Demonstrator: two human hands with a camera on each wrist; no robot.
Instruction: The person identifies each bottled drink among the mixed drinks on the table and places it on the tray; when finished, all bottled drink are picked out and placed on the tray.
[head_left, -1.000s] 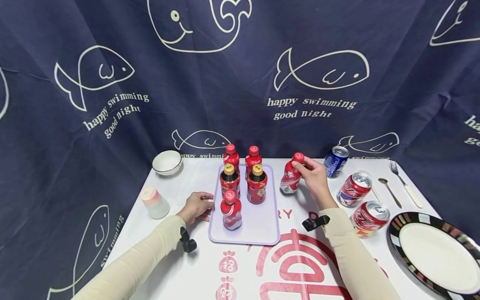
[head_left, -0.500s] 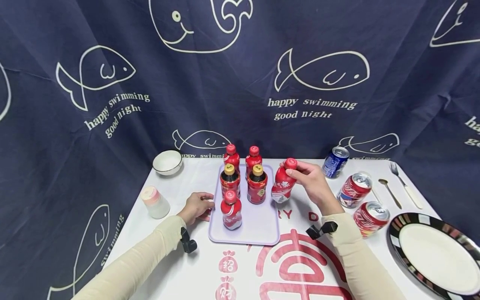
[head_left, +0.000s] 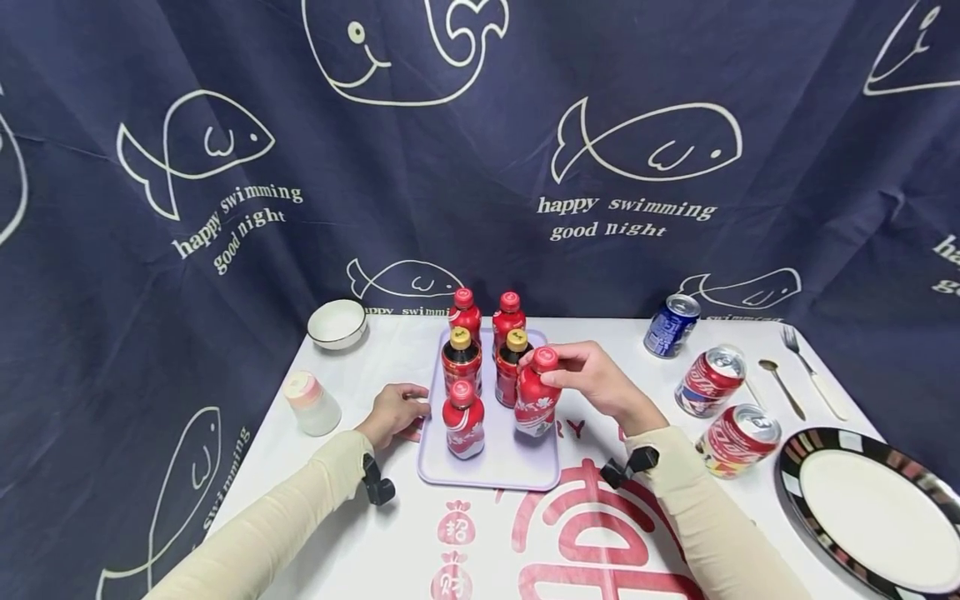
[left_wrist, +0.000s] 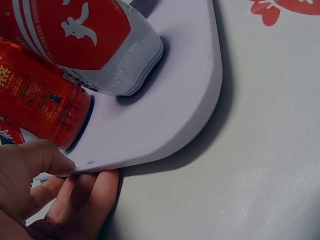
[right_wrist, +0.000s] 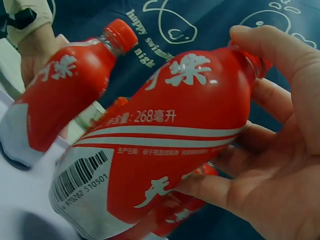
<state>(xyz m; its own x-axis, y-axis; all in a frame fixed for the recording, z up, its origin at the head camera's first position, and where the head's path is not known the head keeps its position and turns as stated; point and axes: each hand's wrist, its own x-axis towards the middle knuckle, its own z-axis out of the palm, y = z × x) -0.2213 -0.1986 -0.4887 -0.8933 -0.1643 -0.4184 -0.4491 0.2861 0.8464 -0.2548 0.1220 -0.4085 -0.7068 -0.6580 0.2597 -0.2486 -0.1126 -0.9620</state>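
Observation:
My right hand point(head_left: 596, 379) grips a red soda bottle point(head_left: 537, 408) around its neck and upper body, over the right side of a pale purple tray point(head_left: 495, 472). Its label and barcode show large in the right wrist view, the bottle point(right_wrist: 150, 135) tilted there. My left hand point(head_left: 393, 412) pinches the tray's left rim, thumb above and fingers below, as the left wrist view shows at the tray edge point(left_wrist: 150, 156). Another red soda bottle point(head_left: 464, 425) stands at the tray's front left. Behind it are two yellow-capped dark bottles point(head_left: 461, 367), then two red-capped bottles point(head_left: 509, 321) at the back.
Right of the tray stand a blue can point(head_left: 672, 327) and two red cans point(head_left: 710, 383). Farther right lie a spoon point(head_left: 783, 390), a fork point(head_left: 813, 375) and a black-rimmed plate point(head_left: 873, 508). To the left are a white bowl point(head_left: 337, 325) and a pink-capped jar point(head_left: 313, 407).
My right hand has carried the red soda bottle leftward and nearer, from beside the tray to over its right side. My left hand stays at the tray's rim.

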